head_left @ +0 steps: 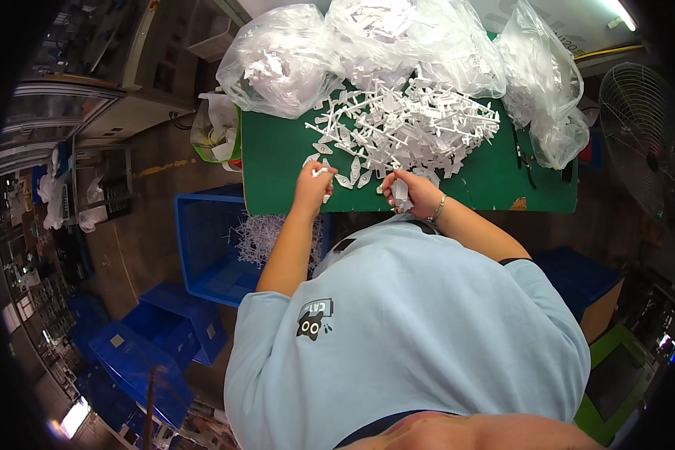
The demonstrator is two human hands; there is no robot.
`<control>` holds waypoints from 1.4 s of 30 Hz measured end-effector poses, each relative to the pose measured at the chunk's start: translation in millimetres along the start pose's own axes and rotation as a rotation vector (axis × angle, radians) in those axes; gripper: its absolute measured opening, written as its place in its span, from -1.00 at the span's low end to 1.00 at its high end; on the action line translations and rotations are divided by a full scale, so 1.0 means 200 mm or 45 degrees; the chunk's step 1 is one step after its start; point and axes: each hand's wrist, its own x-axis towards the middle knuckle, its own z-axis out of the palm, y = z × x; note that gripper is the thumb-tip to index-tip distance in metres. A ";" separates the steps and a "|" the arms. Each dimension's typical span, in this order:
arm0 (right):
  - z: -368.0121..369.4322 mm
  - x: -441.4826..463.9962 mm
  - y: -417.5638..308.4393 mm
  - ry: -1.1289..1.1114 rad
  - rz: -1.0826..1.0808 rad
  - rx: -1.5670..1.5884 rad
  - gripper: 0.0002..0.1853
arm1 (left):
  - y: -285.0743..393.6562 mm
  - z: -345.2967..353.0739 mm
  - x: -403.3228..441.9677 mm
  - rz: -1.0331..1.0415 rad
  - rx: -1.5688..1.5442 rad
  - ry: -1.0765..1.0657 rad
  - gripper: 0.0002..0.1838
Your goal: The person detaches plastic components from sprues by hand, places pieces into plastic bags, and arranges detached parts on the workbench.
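My left hand (pixel 313 189) is closed on small white plastic parts (pixel 320 172) near the table's front edge; some of what it holds is covered by the fingers. A little to the right, my right hand (pixel 418 196) is curled round white plastic pieces (pixel 401 193), their flat ends showing. Several loose oval white parts (pixel 355 168) lie between and just beyond my hands. Past them rises a big heap of white branched plastic parts (pixel 416 124) on the green table (pixel 277 161).
Clear plastic bags (pixel 281 64) of white parts line the table's back. Pliers (pixel 529 166) lie at the right. Below the left edge stands a blue bin (pixel 211 199) with white plastic scraps (pixel 259 238). Blue crates (pixel 139 352) are at lower left, a fan (pixel 641 124) at right.
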 end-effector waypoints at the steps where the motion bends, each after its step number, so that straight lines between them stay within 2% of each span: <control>1: 0.01 -0.01 -0.02 -0.005 0.016 0.029 -0.58 | 0.04 0.00 -0.04 0.037 -0.162 0.079 -0.65; 6: 0.11 -0.10 -0.25 -0.043 -0.115 -0.001 -0.67 | 0.42 -0.11 -0.12 0.146 -0.358 0.032 -0.53; 10: 0.28 -0.20 -0.68 -0.079 -0.427 -0.074 -0.70 | 0.72 -0.19 0.11 0.232 -0.534 0.172 -0.59; 12: 0.33 -0.19 -0.89 -0.036 -0.664 -0.256 -0.72 | 0.84 -0.21 0.27 0.302 -0.488 0.182 -0.59; 15: 0.42 -0.16 -1.15 0.230 -0.838 -0.384 -0.77 | 0.98 -0.19 0.49 0.385 -0.375 0.233 -0.54; 16: 0.43 -0.11 -1.21 0.226 -0.851 -0.389 -0.77 | 0.99 -0.18 0.57 0.477 -0.155 0.296 -0.51; 17: 0.42 -0.04 -1.27 0.375 -0.906 -0.490 -0.77 | 0.98 -0.17 0.65 0.568 0.065 0.360 -0.48; 18: 0.39 0.02 -1.33 0.527 -0.958 -0.590 -0.78 | 0.96 -0.16 0.70 0.583 0.062 0.358 -0.48; 19: 0.36 0.08 -1.38 0.525 -0.971 -0.595 -0.78 | 0.95 -0.15 0.75 0.695 0.136 0.405 -0.45; 20: 0.32 0.15 -1.43 0.659 -1.027 -0.719 -0.78 | 0.94 -0.13 0.78 0.805 0.209 0.454 -0.43; 21: 0.31 0.18 -1.45 0.795 -1.077 -0.844 -0.78 | 0.94 -0.11 0.79 0.779 0.176 0.452 -0.48; 22: 0.30 0.21 -1.47 0.791 -1.081 -0.848 -0.78 | 0.94 -0.11 0.79 0.784 0.173 0.455 -0.48; 24: 0.27 0.24 -1.50 1.057 -1.279 -1.270 -0.73 | 0.92 -0.12 0.78 0.892 0.376 0.507 -0.54; 25: 0.27 0.26 -1.50 1.053 -1.278 -1.272 -0.73 | 0.93 -0.12 0.74 0.942 0.432 0.551 -0.59; 27: 0.28 0.28 -1.48 1.284 -1.695 -1.653 -0.73 | 0.96 -0.13 0.64 0.991 0.436 0.604 -0.58; 29: 0.35 0.27 -1.47 1.170 -1.788 -1.686 -0.75 | 0.96 -0.17 0.58 1.049 0.435 0.657 -0.57; 30: 0.41 0.27 -1.46 1.055 -1.875 -1.718 -0.77 | 0.95 -0.23 0.56 1.061 0.573 0.872 -0.54; 31: 0.49 0.25 -1.42 0.937 -1.865 -1.718 -0.81 | 0.94 -0.29 0.54 1.063 0.712 1.088 -0.51; 32: 0.51 0.32 -1.39 0.822 -1.870 -1.760 -0.82 | 0.92 -0.33 0.53 1.065 0.708 1.096 -0.51; 34: 0.61 0.41 -1.29 0.687 -1.654 -1.929 -0.83 | 0.84 -0.42 0.53 0.663 0.682 1.472 -0.33; 35: 0.65 0.45 -1.24 0.661 -1.497 -2.002 -0.81 | 0.79 -0.43 0.54 0.665 0.677 1.484 -0.33; 37: 0.69 0.61 -1.15 0.729 -1.407 -2.192 -0.82 | 0.68 -0.45 0.59 0.341 0.249 1.188 -0.19; 38: 0.69 0.69 -1.11 0.806 -1.345 -2.295 -0.84 | 0.64 -0.46 0.62 0.197 0.337 1.135 -0.15; 40: 0.70 0.79 -1.09 0.888 -1.286 -2.333 -0.85 | 0.60 -0.49 0.66 0.143 -0.098 0.787 -0.35; 41: 0.70 0.83 -1.08 0.982 -1.212 -2.365 -0.85 | 0.59 -0.51 0.69 0.146 -0.103 0.797 -0.35; 42: 0.72 0.84 -1.10 0.972 -1.218 -2.369 -0.85 | 0.60 -0.52 0.72 0.324 -0.140 0.778 -0.49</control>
